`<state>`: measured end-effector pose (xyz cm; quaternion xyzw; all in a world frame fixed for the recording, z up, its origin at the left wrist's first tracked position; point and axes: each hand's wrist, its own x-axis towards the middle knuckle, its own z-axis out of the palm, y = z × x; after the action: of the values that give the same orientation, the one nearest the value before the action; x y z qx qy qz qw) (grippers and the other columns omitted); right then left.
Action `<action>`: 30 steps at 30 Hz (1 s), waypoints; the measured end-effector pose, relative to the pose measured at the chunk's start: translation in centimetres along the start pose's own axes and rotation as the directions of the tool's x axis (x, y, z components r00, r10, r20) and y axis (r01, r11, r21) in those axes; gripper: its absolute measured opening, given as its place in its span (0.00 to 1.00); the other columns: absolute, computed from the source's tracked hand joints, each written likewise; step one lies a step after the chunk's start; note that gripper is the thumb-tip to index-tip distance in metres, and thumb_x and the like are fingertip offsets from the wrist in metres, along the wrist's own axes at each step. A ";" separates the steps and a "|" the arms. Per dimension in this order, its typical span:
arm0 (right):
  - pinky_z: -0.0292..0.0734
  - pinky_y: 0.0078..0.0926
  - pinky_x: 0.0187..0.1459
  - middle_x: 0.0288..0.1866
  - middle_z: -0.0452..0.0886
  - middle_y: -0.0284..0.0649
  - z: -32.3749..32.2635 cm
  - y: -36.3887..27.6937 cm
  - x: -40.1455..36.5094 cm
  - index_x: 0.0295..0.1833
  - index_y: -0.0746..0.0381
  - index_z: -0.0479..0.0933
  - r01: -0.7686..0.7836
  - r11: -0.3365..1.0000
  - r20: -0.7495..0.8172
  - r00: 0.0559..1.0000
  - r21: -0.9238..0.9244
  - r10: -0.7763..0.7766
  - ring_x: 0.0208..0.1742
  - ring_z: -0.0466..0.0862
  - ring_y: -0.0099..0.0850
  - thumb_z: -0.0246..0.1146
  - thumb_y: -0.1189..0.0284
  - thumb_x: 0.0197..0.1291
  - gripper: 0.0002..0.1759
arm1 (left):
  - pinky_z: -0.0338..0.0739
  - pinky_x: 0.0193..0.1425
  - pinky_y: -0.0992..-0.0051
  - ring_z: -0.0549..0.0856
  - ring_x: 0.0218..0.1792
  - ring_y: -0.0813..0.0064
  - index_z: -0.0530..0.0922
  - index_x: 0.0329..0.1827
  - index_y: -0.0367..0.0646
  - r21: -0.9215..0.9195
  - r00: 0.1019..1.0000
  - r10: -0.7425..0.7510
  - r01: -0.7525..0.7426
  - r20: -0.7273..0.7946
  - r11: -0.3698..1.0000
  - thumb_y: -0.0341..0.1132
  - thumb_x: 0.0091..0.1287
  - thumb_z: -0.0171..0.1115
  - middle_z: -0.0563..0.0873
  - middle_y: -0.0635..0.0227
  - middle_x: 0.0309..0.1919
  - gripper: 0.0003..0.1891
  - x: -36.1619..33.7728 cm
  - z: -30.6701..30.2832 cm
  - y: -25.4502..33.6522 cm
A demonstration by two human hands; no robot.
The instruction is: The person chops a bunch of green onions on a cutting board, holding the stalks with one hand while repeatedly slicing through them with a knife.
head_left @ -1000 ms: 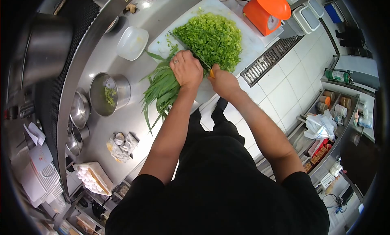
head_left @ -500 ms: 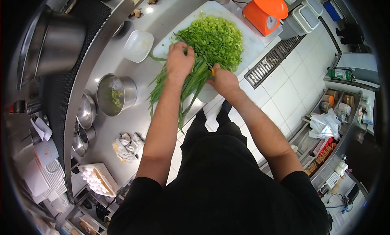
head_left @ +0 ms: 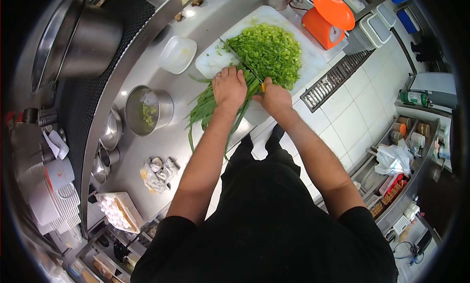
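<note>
My left hand (head_left: 229, 88) presses down on a bunch of long green onion leaves (head_left: 201, 107), fingers closed over them near the cut end. The uncut leaves trail toward me, past the edge of the white cutting board (head_left: 312, 62). In my right hand (head_left: 275, 99) is a knife with a yellow handle (head_left: 263, 87). Its blade lies slantwise between the bunch and a large heap of chopped green onions (head_left: 268, 50), pointing up and left. Part of the handle is hidden in my grip.
Left of the board are a white plastic container (head_left: 177, 54) and a metal pot (head_left: 164, 108) with green bits inside. A crumpled cloth (head_left: 159, 174) lies nearer me, beside a crate of eggs (head_left: 120, 212). An orange scale (head_left: 323, 31) stands beyond the board's right side.
My left hand has flattened onto the bunch, its fingers closer together. The knife blade now shows along the heap's left edge. The whole view has shifted slightly.
</note>
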<state>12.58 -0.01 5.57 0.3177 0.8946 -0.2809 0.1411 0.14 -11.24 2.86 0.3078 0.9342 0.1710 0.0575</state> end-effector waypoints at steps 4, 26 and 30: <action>0.89 0.51 0.52 0.46 0.93 0.54 0.8 -0.1 0.3 0.59 0.64 0.73 -0.023 1.000 -0.022 0.999 0.008 0.023 0.50 0.94 0.55 0.78 0.57 0.66 0.29 | 0.67 0.80 0.51 0.83 0.67 0.49 0.83 0.72 0.38 -0.029 0.991 -0.048 0.044 -0.127 0.999 0.46 0.85 0.51 0.87 0.53 0.64 0.25 -2.2 1.8 1.0; 0.87 0.54 0.43 0.39 0.91 0.57 -5.2 -0.6 -5.1 0.57 0.67 0.72 0.143 0.981 -0.004 0.989 -0.127 -0.145 0.41 0.92 0.57 0.66 0.65 0.77 0.18 | 0.68 0.72 0.53 0.81 0.61 0.56 0.85 0.69 0.40 -0.031 0.912 0.057 -0.076 -0.406 0.997 0.39 0.79 0.61 0.84 0.60 0.57 0.20 -3.6 5.1 0.9; 0.88 0.51 0.39 0.38 0.91 0.55 -5.8 -0.2 -7.0 0.56 0.67 0.72 0.166 0.971 -0.014 0.985 -0.170 -0.171 0.38 0.93 0.54 0.66 0.65 0.77 0.17 | 0.69 0.72 0.53 0.80 0.60 0.57 0.84 0.68 0.38 -0.017 0.907 0.072 -0.087 -0.415 0.996 0.39 0.79 0.61 0.84 0.60 0.56 0.21 -3.5 5.1 0.9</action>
<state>17.29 -0.11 13.31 0.2318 0.9406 -0.2109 0.1302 4.58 -11.19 -1.52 0.3015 0.9087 0.2507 -0.1432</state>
